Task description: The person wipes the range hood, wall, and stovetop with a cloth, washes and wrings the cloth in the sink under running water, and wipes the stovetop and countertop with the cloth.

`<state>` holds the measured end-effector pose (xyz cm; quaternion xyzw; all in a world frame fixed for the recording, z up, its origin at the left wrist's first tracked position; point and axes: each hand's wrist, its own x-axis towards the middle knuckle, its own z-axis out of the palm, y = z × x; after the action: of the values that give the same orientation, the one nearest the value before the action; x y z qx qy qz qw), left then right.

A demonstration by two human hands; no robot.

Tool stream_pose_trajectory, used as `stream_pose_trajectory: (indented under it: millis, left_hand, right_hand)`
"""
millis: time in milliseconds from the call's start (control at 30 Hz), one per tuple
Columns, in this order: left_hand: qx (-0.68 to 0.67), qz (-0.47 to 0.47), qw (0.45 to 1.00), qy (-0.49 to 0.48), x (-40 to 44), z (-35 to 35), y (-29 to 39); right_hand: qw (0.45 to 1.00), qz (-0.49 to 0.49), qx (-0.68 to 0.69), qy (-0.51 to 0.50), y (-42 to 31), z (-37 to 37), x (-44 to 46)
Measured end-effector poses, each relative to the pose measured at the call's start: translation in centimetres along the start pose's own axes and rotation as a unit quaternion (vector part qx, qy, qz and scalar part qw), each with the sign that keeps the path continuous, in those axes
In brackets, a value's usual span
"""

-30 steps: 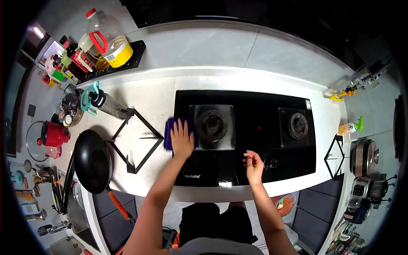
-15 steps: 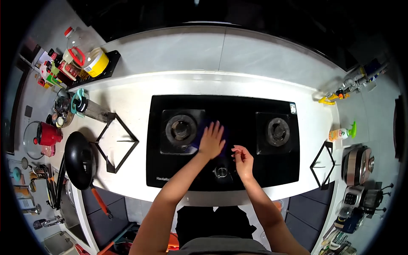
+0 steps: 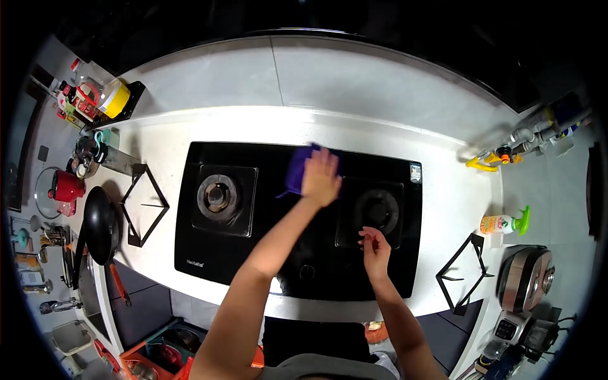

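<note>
My left hand (image 3: pixel 322 177) lies flat on a purple cloth (image 3: pixel 296 172), fingers stretched out. The cloth rests on the black glass gas hob (image 3: pixel 278 215), near its back edge and between the burners. My right hand (image 3: pixel 376 250) hovers over the front of the right burner (image 3: pixel 379 210), fingers curled in, with nothing visible in them. The left burner (image 3: pixel 220 197) sits bare, without its pan support. Part of the cloth is hidden under my left hand.
Black pan supports stand on the counter at left (image 3: pixel 144 204) and right (image 3: pixel 465 274). A wok (image 3: pixel 101 225) sits far left. Near the right wall are a spray bottle (image 3: pixel 503 223) and a rice cooker (image 3: pixel 524 278). Bottles and an oil jug (image 3: pixel 113 98) fill the back-left corner.
My left hand has pushed the cloth away from the left burner, rightward and toward the hob's back edge. My right hand has moved right, over the right burner's front. The view has shifted right.
</note>
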<state>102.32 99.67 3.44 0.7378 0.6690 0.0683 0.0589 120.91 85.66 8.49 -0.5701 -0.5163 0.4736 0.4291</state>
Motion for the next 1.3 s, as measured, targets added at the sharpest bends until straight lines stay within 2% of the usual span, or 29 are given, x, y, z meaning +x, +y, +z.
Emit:
stream_pose_trajectory:
  millis: [33,133,167,200,233,267,300,367,433,500,633,700,833,867,933,1033,1100,1133,1167,1200,1233,1267,1300]
  left_hand:
    - [0.008,0.084,0.994,0.068,-0.3,2.4,1.1]
    - [-0.064,0.258,0.963,0.054,-1.4,0.8,-1.9]
    - [-0.018,0.252,0.967,0.029,-1.1,-1.1,-3.5]
    - [-0.022,0.156,0.985,-0.074,-0.2,-4.7,-4.0]
    - [0.015,0.060,0.998,-0.005,0.2,-2.8,-6.0]
    - [-0.004,0.005,0.996,0.087,0.9,0.8,-7.7]
    - [0.026,-0.036,0.996,0.076,1.6,1.1,-6.9]
    - [0.040,-0.031,0.996,0.074,3.6,1.8,-4.5]
    - [0.009,0.088,0.996,0.031,4.5,1.6,-0.6]
    - [-0.041,0.128,0.991,0.030,3.1,2.4,2.6]
    - [-0.082,0.046,0.996,-0.009,-2.3,2.1,4.7]
    - [-0.073,-0.002,0.997,-0.011,-5.3,1.8,5.4]
    - [-0.047,-0.039,0.998,-0.024,-11.7,1.4,8.9]
    - [-0.046,-0.040,0.998,0.001,-13.7,2.2,10.2]
    - [-0.045,-0.034,0.998,-0.008,-17.6,1.9,13.3]
    - [-0.076,0.085,0.992,-0.044,-21.0,2.5,16.3]
    - [-0.339,0.050,0.936,-0.084,-20.9,2.4,15.2]
    - [-0.463,0.029,0.879,-0.107,-20.9,2.3,14.2]
    - [-0.578,0.004,0.806,-0.129,-21.0,2.2,13.3]
    - [-0.698,-0.040,0.712,-0.059,-21.1,2.5,11.8]
    - [-0.754,-0.010,0.656,0.033,-21.1,1.8,10.9]
    - [-0.716,-0.040,0.697,0.014,-21.0,-1.2,10.2]
    - [-0.737,-0.053,0.673,0.027,-20.9,-2.6,10.2]
  right_hand:
    - [1.000,-0.006,-0.004,-0.007,0.0,0.0,0.3]
    - [0.999,-0.035,0.005,-0.019,0.0,-0.5,1.1]
    - [0.999,-0.044,0.010,-0.021,0.2,-0.7,1.2]
    - [0.999,-0.030,0.023,-0.022,0.3,-1.0,1.3]
    - [0.999,-0.025,0.025,-0.017,0.2,-1.4,1.0]
    - [0.999,-0.022,0.028,-0.012,0.0,-1.8,1.0]
    - [0.999,-0.019,0.029,-0.008,0.0,-2.2,1.0]
    - [1.000,-0.006,0.027,0.012,0.0,-3.0,0.7]
    - [0.999,0.003,0.012,0.036,-0.5,-3.7,0.0]
    - [0.999,-0.007,0.022,0.043,-0.2,-4.1,-0.7]
    - [0.997,-0.003,0.047,0.067,-0.2,-4.1,-2.3]
    - [0.995,-0.032,0.046,0.084,-0.2,-3.9,-3.3]
    - [0.992,-0.024,0.062,0.109,0.4,-3.8,-6.0]
    - [0.991,-0.023,0.068,0.116,1.1,-3.8,-6.7]
    - [0.989,-0.030,0.056,0.132,2.6,-3.6,-8.1]
    - [0.985,-0.084,-0.025,0.150,3.3,-3.6,-9.7]
    - [0.971,-0.144,-0.115,0.152,3.4,-3.3,-9.8]
    - [0.971,-0.128,-0.125,0.158,3.5,-2.8,-9.6]
    - [0.982,-0.121,-0.076,0.123,3.7,-2.5,-9.3]
    - [0.991,-0.050,-0.073,0.104,4.5,-1.8,-9.3]
    - [0.994,0.021,-0.067,0.087,5.6,-1.0,-9.2]
    - [0.955,-0.067,-0.284,0.045,6.1,-0.5,-9.5]
    - [0.862,-0.151,-0.485,0.002,6.5,-0.2,-9.9]
